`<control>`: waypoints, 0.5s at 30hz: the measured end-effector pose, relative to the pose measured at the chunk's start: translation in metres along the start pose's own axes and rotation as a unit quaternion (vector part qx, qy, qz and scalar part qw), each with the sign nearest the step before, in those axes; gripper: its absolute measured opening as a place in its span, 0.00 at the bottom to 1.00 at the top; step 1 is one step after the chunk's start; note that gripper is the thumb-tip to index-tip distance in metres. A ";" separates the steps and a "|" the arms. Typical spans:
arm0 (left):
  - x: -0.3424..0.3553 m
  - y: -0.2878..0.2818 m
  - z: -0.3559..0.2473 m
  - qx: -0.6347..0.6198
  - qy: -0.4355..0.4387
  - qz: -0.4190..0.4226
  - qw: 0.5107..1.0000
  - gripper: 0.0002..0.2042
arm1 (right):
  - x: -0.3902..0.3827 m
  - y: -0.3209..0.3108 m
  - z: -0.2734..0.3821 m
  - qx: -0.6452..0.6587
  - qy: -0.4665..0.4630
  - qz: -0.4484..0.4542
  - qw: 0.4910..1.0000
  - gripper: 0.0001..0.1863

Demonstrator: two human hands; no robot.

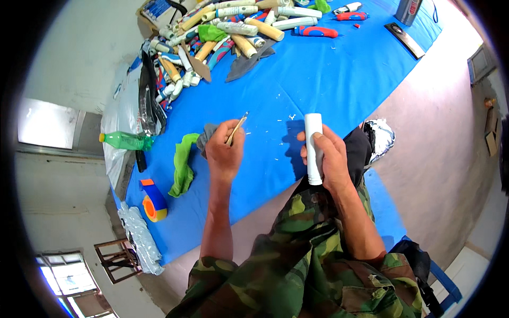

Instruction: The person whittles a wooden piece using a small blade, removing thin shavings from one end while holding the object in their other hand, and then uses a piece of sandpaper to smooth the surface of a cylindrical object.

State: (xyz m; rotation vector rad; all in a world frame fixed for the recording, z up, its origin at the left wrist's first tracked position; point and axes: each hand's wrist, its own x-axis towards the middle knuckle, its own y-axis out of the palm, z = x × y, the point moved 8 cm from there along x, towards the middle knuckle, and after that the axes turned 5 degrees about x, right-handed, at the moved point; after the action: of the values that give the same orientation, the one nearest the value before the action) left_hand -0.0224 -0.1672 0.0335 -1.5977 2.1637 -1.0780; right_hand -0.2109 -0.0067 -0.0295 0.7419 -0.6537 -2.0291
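Observation:
My left hand [225, 151] is closed on a thin tan stick-like tool [236, 129] with a narrow tip, raised over the blue-covered table [249, 185]; its exact kind does not show. A grey cloth [203, 140] shows just behind that hand, and I cannot tell whether the fingers touch it. In my right hand [334, 161] a white cylindrical tube [314, 151] stands almost upright, thumb across its front, near the table's edge. Small white shavings [291, 117] lie scattered on the blue cover between and beyond my hands. Left of my left hand lies a crumpled green cloth [183, 167].
Many white and tan tubes [241, 27] are heaped at the far left. A green bottle [125, 141] and a tape roll [154, 203] are at the left edge. Red-and-blue handled tools [316, 32], a flat metal-and-wood piece [405, 41] and a dark flask [408, 11] lie far right.

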 end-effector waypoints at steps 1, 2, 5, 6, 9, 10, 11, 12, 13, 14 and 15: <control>0.003 -0.003 -0.011 0.071 0.086 -0.031 0.993 0.10 | 0.000 -0.005 0.001 0.019 -0.008 0.003 1.000 0.18; 0.003 -0.004 -0.026 0.140 0.171 -0.062 0.973 0.11 | -0.002 -0.011 0.004 0.022 -0.012 -0.009 1.000 0.18; 0.009 0.011 -0.054 0.217 0.273 -0.066 0.935 0.13 | -0.004 -0.023 0.008 0.032 -0.023 -0.023 0.999 0.19; 0.011 0.016 -0.050 0.217 0.279 -0.065 0.933 0.13 | -0.004 -0.027 0.009 0.032 -0.026 -0.025 0.999 0.19; 0.012 0.039 -0.046 0.313 0.337 0.010 0.888 0.17 | -0.008 -0.035 0.003 0.021 -0.028 -0.027 0.999 0.19; 0.013 0.036 -0.049 0.326 0.331 0.014 0.886 0.17 | -0.007 -0.037 0.003 0.029 -0.029 -0.022 0.999 0.20; 0.010 0.034 -0.051 0.339 0.320 0.017 0.885 0.18 | -0.007 -0.038 0.002 0.033 -0.028 -0.022 0.999 0.20; 0.007 0.036 -0.048 0.342 0.320 0.018 0.883 0.18 | -0.005 -0.038 0.002 0.034 -0.026 -0.014 0.999 0.21; 0.004 0.042 -0.042 0.353 0.330 0.032 0.875 0.18 | -0.005 -0.038 0.002 0.035 -0.024 -0.007 0.999 0.22; 0.001 0.050 -0.041 0.360 0.342 0.047 0.867 0.19 | -0.006 -0.040 0.003 0.036 -0.025 -0.010 0.999 0.22; 0.000 0.052 -0.041 0.358 0.345 0.050 0.866 0.19 | -0.006 -0.039 0.003 0.038 -0.023 -0.004 0.999 0.23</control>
State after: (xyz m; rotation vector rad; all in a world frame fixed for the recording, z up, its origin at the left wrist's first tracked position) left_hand -0.0835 -0.1435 0.0269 -0.8042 1.7484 -2.3185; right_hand -0.2310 0.0183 -0.0523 0.7449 -0.7603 -2.0426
